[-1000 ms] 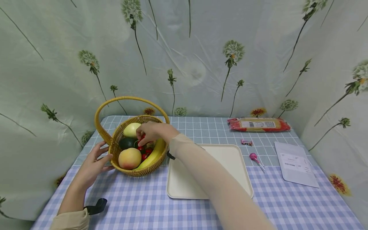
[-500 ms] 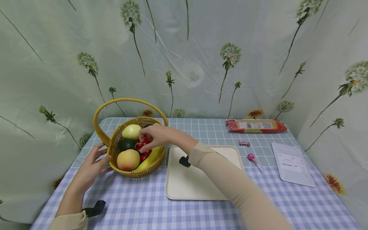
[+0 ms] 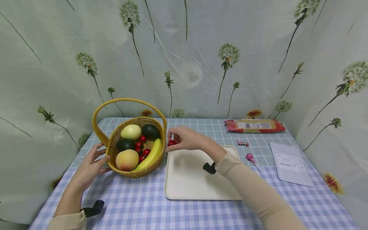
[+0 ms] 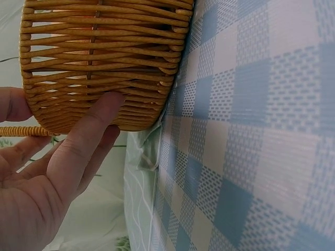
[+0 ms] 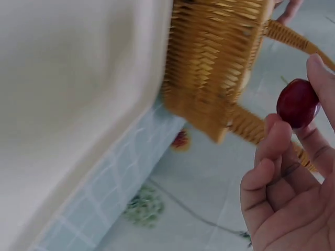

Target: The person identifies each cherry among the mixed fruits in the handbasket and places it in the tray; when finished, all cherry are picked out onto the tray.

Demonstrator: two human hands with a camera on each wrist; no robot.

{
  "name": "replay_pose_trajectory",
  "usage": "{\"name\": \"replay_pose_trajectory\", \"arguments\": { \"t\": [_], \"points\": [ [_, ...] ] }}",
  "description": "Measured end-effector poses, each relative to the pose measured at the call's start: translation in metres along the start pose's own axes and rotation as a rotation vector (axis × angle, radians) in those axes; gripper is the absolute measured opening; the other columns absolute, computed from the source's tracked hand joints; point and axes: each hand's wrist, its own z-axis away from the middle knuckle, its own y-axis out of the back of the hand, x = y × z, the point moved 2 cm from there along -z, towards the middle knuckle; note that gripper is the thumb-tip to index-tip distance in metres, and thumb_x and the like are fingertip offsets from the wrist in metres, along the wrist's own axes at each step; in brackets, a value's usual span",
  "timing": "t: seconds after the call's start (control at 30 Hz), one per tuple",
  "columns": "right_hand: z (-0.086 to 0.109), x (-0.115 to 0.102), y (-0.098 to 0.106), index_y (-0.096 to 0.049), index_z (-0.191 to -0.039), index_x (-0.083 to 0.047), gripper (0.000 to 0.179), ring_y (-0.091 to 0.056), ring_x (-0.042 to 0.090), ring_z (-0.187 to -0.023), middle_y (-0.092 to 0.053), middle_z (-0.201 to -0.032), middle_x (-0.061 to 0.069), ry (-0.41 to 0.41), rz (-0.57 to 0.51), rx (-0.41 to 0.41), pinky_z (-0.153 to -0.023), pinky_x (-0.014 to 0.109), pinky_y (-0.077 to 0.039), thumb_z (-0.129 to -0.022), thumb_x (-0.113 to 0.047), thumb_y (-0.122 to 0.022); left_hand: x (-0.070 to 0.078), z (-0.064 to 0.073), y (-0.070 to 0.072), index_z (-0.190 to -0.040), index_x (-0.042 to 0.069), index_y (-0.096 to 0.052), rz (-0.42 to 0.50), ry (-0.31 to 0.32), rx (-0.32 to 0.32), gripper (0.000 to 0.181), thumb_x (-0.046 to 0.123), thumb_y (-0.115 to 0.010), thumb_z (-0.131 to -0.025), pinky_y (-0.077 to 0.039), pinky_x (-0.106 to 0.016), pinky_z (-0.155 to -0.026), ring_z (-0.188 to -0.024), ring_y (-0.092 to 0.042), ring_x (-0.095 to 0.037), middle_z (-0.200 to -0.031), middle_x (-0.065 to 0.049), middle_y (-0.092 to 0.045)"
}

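one cherry (image 5: 297, 103) is pinched — right fingers (image 5: 276, 140) curled.

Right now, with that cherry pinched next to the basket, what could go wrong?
The glossy cherry, pinched in the right hand, might slip. It's near a corner of the tray, so a drop could miss. The left hand rests against the basket; any push could shift it.

Both bare hands (image 3: 91, 162) extend from plain beige sleeves (image 3: 256, 193), a small black device (image 3: 96, 207) at each wrist.
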Motion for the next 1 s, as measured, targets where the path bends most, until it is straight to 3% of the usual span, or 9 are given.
{"name": "replay_pose_trajectory", "arguments": {
  "t": [0.33, 0.63, 1.0],
  "points": [
    [0.014, 0.029, -0.026, -0.061, -0.094, -0.015, 0.039, -0.045, 0.006, -0.064, -0.054, -0.068, -0.008, -0.126, 0.112, 0.090, -0.063, 0.021, -0.037, -0.088, -0.041, -0.089, -0.001, 0.001, 0.001, -0.172, 0.009, -0.002, 0.003, -0.012, -0.003, 0.075, 0.021, -0.050, -0.115, -0.067, -0.040, -0.090, -0.150, -0.033, -0.063, -0.171, -0.040, -0.014],
    [0.010, 0.041, -0.051, -0.055, -0.090, -0.018, 0.046, -0.044, 0.009, -0.067, -0.050, -0.071, -0.008, -0.292, 0.168, 0.056, -0.059, 0.022, -0.033, -0.085, -0.047, -0.091, 0.001, 0.001, -0.001, -0.173, 0.010, -0.002, 0.005, -0.006, -0.006, 0.075, 0.022, -0.049, -0.115, -0.067, -0.041, -0.091, -0.150, -0.034, -0.062, -0.171, -0.040, -0.016],
    [0.008, 0.042, -0.065, -0.054, -0.086, -0.016, 0.050, -0.047, 0.011, -0.067, -0.052, -0.074, -0.005, -0.383, 0.142, 0.068, -0.057, 0.023, -0.034, -0.084, -0.048, -0.092, 0.001, 0.002, 0.000, -0.173, 0.010, -0.002, 0.023, -0.007, -0.008, 0.075, 0.021, -0.050, -0.115, -0.067, -0.041, -0.092, -0.150, -0.033, -0.062, -0.170, -0.040, -0.015]
  ]
}}
